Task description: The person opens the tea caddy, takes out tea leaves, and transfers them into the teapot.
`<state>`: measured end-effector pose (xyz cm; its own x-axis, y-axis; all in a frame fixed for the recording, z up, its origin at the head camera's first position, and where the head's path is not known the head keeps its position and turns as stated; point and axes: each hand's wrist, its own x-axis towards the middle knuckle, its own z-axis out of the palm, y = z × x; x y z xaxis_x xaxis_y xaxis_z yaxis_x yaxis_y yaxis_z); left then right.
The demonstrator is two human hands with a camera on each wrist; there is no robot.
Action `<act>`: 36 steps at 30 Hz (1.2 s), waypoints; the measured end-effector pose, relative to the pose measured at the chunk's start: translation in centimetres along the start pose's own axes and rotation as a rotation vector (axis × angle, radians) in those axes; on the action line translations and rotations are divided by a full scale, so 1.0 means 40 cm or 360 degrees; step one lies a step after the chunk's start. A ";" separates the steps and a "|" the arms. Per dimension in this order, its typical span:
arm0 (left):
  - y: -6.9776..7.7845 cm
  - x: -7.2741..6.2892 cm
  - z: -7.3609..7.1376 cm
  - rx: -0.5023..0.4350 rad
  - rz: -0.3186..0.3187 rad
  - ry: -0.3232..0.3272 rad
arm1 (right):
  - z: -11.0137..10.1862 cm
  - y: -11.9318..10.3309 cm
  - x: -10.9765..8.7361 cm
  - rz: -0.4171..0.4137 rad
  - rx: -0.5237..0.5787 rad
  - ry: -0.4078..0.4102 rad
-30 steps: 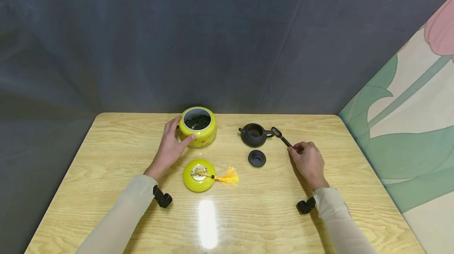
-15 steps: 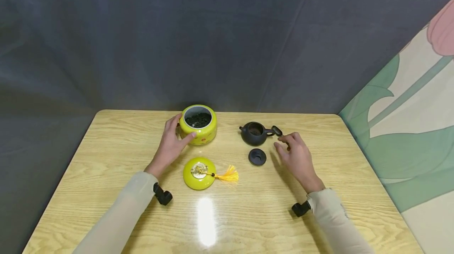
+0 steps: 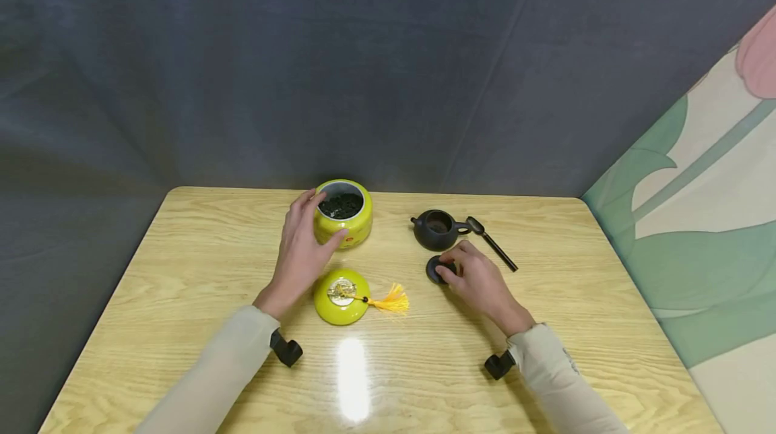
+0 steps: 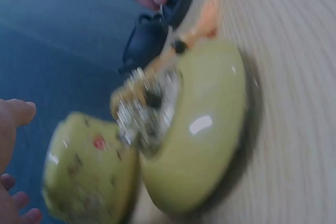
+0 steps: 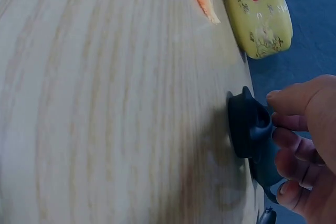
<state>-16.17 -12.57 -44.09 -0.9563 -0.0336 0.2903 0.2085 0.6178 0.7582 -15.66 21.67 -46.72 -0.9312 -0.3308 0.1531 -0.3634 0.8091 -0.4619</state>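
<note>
My left hand [image 3: 301, 243] is beside the yellow tea jar [image 3: 359, 230], fingers spread and thumb apart; the left wrist view shows a gap between them. Dark tea leaves [image 3: 342, 205] fill the lower part of the jar. My right hand [image 3: 483, 284] hovers over the small dark teapot lid [image 5: 241, 124], which lies knob up on the table. Around the knob its thumb and fingertips are parted, close to it but not pinching. Just behind the lid stands the dark teapot [image 3: 432, 240], uncovered, with its handle to the right.
A black scoop [image 3: 500, 251] lies right of the teapot, its head by the handle. The jar's yellow lid [image 3: 329, 311], with gold ornament and orange tassel [image 3: 393, 300], rests in front of the jar. A dark curtain [image 3: 388, 70] hangs behind the wooden table [image 3: 200, 252].
My right hand has put down the scoop beside the teapot and moved left to the teapot lid. My left hand has let go of the jar and drawn slightly away.
</note>
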 end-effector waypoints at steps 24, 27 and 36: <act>0.125 0.002 0.172 -0.0158 0.0006 -0.0433 | 0.015 0.013 -0.006 0.0008 -0.0101 0.0047; 0.124 0.019 0.200 -0.0112 -0.0004 -0.0484 | 0.015 0.013 -0.007 0.0010 -0.0103 0.0050; 0.128 0.070 0.270 -0.0010 -0.0018 -0.0610 | 0.008 0.010 -0.005 0.0001 -0.0115 0.0062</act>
<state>-20.00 -1.01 -45.69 -0.9655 0.2567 0.0431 0.1974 0.6140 0.7643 -15.60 21.89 -47.22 -0.9313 -0.3123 0.1876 -0.3627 0.8427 -0.3979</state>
